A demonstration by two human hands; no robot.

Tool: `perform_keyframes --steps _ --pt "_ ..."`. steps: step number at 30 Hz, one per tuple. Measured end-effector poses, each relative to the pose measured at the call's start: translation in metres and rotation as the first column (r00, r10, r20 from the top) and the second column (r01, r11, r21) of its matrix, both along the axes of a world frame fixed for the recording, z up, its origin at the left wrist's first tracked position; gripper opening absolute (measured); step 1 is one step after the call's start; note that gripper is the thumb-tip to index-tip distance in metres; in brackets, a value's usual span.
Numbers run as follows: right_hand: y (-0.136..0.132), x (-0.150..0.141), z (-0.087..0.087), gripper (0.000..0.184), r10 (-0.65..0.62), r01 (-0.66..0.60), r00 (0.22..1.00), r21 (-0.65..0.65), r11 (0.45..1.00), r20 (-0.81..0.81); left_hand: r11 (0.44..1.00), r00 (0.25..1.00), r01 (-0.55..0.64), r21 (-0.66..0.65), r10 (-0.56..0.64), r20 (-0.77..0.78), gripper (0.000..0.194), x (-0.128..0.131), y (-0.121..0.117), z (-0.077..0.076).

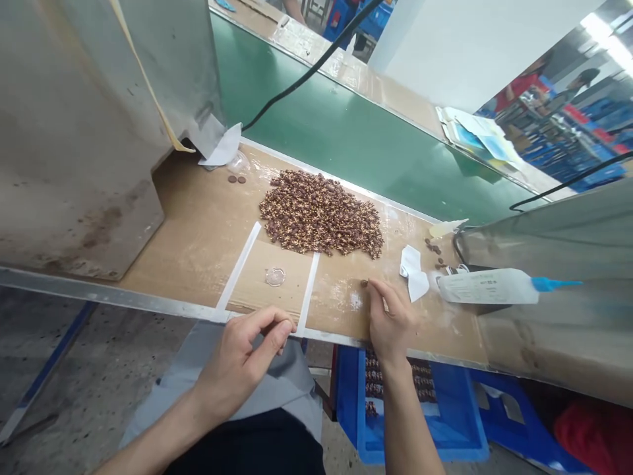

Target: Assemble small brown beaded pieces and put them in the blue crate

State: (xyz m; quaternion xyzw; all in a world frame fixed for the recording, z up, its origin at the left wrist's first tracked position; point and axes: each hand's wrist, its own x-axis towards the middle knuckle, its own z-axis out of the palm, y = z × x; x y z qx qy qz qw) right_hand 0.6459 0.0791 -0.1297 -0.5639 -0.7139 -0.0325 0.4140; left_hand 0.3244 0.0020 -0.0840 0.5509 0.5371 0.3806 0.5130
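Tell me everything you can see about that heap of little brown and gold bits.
The heap is a low, broad, uneven mound of many small, loose pieces, dark reddish brown with golden flecks. Single shapes and material are too small to tell. It rests on the brown work surface, alongside the green strip. The left hand and right hand are clear of it.
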Motion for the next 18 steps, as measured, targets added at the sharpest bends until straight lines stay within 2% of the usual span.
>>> perform_keyframes --steps 4,12,15,18 --pt "0.001 0.004 -0.011 0.020 -0.001 0.001 1.000 -0.022 1.000 0.014 1.000 1.000 0.017 -0.012 -0.018 -0.024 0.042 0.004 0.000 -0.002" --pt "0.004 0.006 -0.014 0.022 0.008 -0.010 0.999 -0.048 0.999 -0.038 0.999 0.999 0.041 0.028 -0.040 -0.021 0.043 0.012 0.007 0.002" --pt "0.007 -0.003 -0.011 0.025 -0.013 0.008 0.997 -0.070 0.998 -0.076 0.999 0.998 0.047 0.007 -0.047 -0.038 0.042 0.012 0.007 0.005" --pt "0.003 -0.002 0.001 0.026 -0.041 0.030 0.993 -0.104 0.994 -0.109 1.000 0.991 0.023 -0.009 -0.024 -0.128 0.040 0.008 0.005 0.001"
